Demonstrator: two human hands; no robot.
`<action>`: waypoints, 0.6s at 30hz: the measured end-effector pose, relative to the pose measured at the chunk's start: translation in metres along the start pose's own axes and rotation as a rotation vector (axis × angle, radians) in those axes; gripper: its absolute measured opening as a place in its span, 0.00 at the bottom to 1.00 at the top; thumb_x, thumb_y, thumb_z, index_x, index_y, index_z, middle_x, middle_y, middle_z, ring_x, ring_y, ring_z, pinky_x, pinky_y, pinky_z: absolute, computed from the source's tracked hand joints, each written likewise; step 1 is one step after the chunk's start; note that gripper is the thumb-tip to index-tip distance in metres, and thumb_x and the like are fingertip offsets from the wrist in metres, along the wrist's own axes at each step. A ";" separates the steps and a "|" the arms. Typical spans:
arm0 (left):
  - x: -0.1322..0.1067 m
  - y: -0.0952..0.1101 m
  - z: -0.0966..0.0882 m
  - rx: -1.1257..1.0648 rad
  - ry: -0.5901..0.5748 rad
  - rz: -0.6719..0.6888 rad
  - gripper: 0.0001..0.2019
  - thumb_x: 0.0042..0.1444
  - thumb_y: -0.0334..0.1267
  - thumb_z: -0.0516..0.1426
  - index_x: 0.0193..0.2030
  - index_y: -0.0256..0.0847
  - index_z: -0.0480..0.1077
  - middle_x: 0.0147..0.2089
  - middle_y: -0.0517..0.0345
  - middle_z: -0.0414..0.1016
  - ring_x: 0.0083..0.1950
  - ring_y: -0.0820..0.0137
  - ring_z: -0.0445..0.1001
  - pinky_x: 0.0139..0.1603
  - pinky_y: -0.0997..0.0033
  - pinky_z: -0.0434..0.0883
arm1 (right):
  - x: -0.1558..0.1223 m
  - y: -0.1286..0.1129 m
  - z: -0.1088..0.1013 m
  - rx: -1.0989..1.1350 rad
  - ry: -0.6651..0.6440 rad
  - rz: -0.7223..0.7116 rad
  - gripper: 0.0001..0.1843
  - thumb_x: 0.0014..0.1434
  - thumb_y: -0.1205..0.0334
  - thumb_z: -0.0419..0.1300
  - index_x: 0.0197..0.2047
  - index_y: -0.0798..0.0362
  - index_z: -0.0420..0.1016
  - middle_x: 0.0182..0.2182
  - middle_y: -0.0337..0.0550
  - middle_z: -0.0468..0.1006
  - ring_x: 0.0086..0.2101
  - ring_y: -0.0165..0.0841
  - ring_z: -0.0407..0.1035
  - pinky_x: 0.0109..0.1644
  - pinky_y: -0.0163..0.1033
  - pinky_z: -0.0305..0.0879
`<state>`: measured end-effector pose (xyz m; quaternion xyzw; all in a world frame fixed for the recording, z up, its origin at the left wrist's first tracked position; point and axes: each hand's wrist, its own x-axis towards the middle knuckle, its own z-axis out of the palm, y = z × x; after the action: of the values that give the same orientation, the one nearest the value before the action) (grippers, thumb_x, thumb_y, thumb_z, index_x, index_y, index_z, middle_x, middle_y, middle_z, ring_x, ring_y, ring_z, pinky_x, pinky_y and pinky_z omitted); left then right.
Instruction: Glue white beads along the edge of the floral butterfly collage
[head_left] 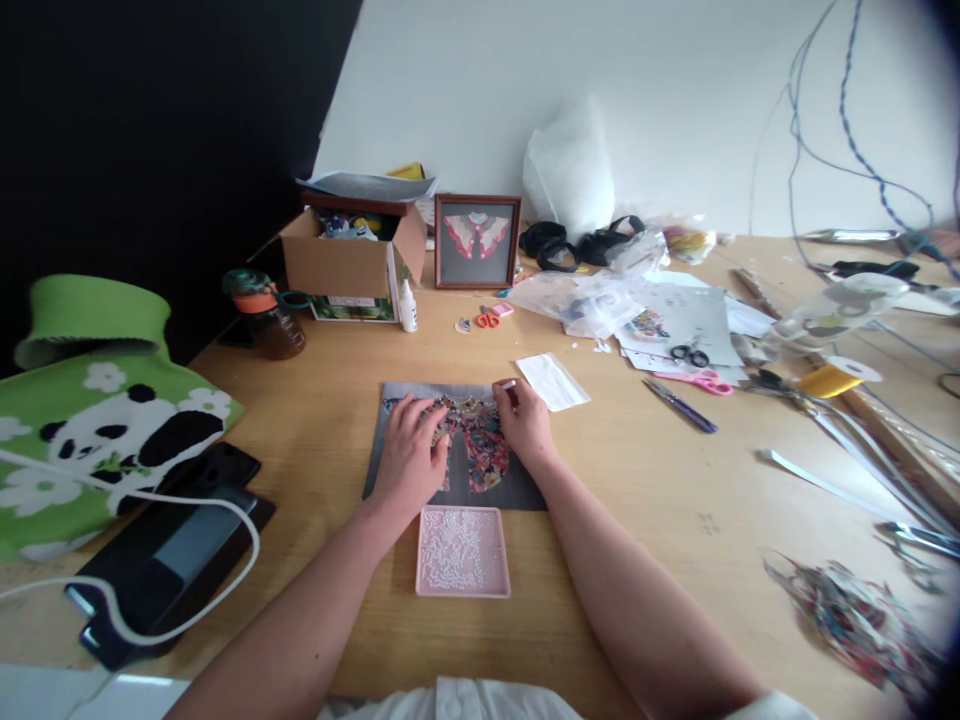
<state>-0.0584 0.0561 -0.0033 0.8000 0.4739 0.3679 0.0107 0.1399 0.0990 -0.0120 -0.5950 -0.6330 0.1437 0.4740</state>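
A grey sheet (461,497) lies in front of me with a floral fabric piece (486,455) on it, shaped like a spread garment with beads along its upper edge. My left hand (412,445) rests on the fabric's left part, fingers apart and fairly flat, covering some of it. At the right side of the fabric, my right hand (525,420) is closed in a pinch around a short white stick-like tool (509,384); its tip is too small to make out. Just below the sheet sits a pink tray (501,590) holding many small white beads.
Behind stand a glue bottle (408,306), a cardboard box (337,262) and a framed garment picture (478,242). A white packet (553,381), a purple-handled cutter (681,405) and pink scissors (701,380) lie rightward. Left are a drink bottle (266,315) and a panda-patterned green bag (112,420).
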 end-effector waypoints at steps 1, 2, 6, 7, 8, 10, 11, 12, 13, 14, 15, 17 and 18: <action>0.000 0.000 0.000 0.000 0.000 0.001 0.15 0.59 0.27 0.55 0.53 0.37 0.68 0.54 0.46 0.68 0.62 0.51 0.59 0.63 0.43 0.63 | 0.000 0.000 0.000 -0.003 0.002 0.002 0.15 0.63 0.53 0.50 0.34 0.53 0.72 0.31 0.46 0.78 0.32 0.36 0.71 0.38 0.39 0.63; 0.000 0.000 0.000 0.000 -0.001 0.001 0.15 0.59 0.27 0.55 0.53 0.37 0.68 0.54 0.46 0.68 0.62 0.51 0.59 0.63 0.43 0.63 | 0.000 0.001 0.000 -0.007 0.003 0.003 0.15 0.63 0.53 0.50 0.34 0.53 0.72 0.31 0.46 0.78 0.32 0.36 0.71 0.38 0.39 0.63; 0.000 0.000 0.000 -0.003 -0.003 0.005 0.15 0.59 0.27 0.54 0.53 0.38 0.68 0.54 0.46 0.68 0.62 0.52 0.59 0.63 0.43 0.63 | 0.000 0.002 0.001 -0.012 -0.007 0.000 0.14 0.63 0.53 0.50 0.34 0.53 0.72 0.31 0.46 0.78 0.32 0.37 0.72 0.38 0.39 0.63; 0.000 0.000 0.000 -0.003 -0.003 0.005 0.15 0.59 0.27 0.54 0.53 0.38 0.68 0.54 0.46 0.68 0.62 0.52 0.59 0.64 0.43 0.63 | 0.000 0.003 0.001 -0.008 -0.009 -0.002 0.14 0.63 0.54 0.50 0.34 0.53 0.72 0.32 0.47 0.78 0.33 0.37 0.72 0.38 0.39 0.63; 0.000 0.000 0.000 -0.003 -0.003 0.006 0.15 0.59 0.27 0.54 0.53 0.38 0.68 0.54 0.46 0.68 0.62 0.52 0.59 0.64 0.43 0.63 | 0.000 0.003 0.002 -0.002 -0.012 -0.002 0.14 0.63 0.54 0.50 0.34 0.53 0.72 0.32 0.47 0.78 0.33 0.38 0.72 0.38 0.40 0.63; 0.000 0.000 0.000 -0.002 -0.003 0.005 0.15 0.59 0.27 0.54 0.53 0.38 0.68 0.54 0.46 0.68 0.62 0.52 0.59 0.63 0.44 0.63 | 0.000 0.003 0.002 0.009 -0.018 -0.001 0.14 0.63 0.53 0.51 0.35 0.52 0.72 0.32 0.47 0.79 0.34 0.38 0.72 0.38 0.40 0.64; 0.000 0.000 0.000 -0.002 -0.003 0.005 0.15 0.59 0.27 0.54 0.53 0.39 0.68 0.54 0.47 0.68 0.62 0.52 0.59 0.63 0.44 0.63 | 0.000 0.003 0.002 0.013 -0.020 0.000 0.14 0.63 0.53 0.51 0.35 0.52 0.72 0.32 0.47 0.79 0.34 0.38 0.73 0.39 0.40 0.64; 0.000 0.000 0.000 -0.002 -0.004 0.004 0.15 0.59 0.28 0.54 0.53 0.39 0.68 0.54 0.47 0.68 0.62 0.52 0.59 0.63 0.43 0.63 | 0.000 0.002 0.002 0.016 -0.020 0.002 0.14 0.63 0.53 0.51 0.35 0.52 0.72 0.32 0.47 0.79 0.34 0.38 0.73 0.39 0.40 0.64; 0.000 0.000 0.000 -0.003 -0.004 0.003 0.16 0.59 0.28 0.54 0.53 0.39 0.68 0.54 0.47 0.68 0.62 0.53 0.59 0.63 0.43 0.64 | 0.000 0.002 0.002 0.018 -0.019 0.004 0.14 0.62 0.53 0.51 0.35 0.52 0.72 0.32 0.47 0.79 0.34 0.38 0.73 0.38 0.40 0.64; 0.000 0.000 0.000 -0.004 -0.004 0.002 0.16 0.59 0.28 0.54 0.53 0.40 0.68 0.55 0.47 0.68 0.63 0.53 0.59 0.63 0.43 0.64 | 0.000 0.002 0.001 0.019 -0.017 0.006 0.14 0.62 0.53 0.51 0.35 0.52 0.72 0.32 0.46 0.79 0.33 0.38 0.73 0.38 0.40 0.64; 0.000 0.000 0.000 -0.004 -0.004 0.001 0.16 0.59 0.28 0.54 0.53 0.40 0.68 0.55 0.47 0.68 0.63 0.52 0.59 0.63 0.43 0.64 | 0.000 0.001 0.001 0.021 -0.015 0.008 0.14 0.62 0.53 0.51 0.35 0.52 0.72 0.31 0.46 0.79 0.33 0.38 0.72 0.37 0.39 0.63; -0.001 0.000 0.001 -0.003 -0.004 -0.002 0.16 0.59 0.28 0.54 0.53 0.39 0.68 0.55 0.47 0.68 0.62 0.52 0.59 0.63 0.43 0.63 | 0.000 0.000 0.001 0.026 -0.013 0.011 0.14 0.62 0.53 0.51 0.35 0.52 0.72 0.31 0.46 0.79 0.32 0.37 0.72 0.37 0.39 0.63; -0.001 0.000 0.001 -0.003 -0.004 -0.002 0.16 0.59 0.28 0.54 0.53 0.39 0.68 0.55 0.47 0.68 0.62 0.52 0.59 0.63 0.43 0.63 | 0.000 0.000 0.000 0.028 -0.012 0.012 0.14 0.62 0.53 0.50 0.35 0.52 0.72 0.31 0.46 0.79 0.32 0.37 0.72 0.37 0.39 0.63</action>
<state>-0.0585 0.0560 -0.0043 0.8002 0.4742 0.3670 0.0134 0.1396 0.0994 -0.0121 -0.5912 -0.6302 0.1588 0.4776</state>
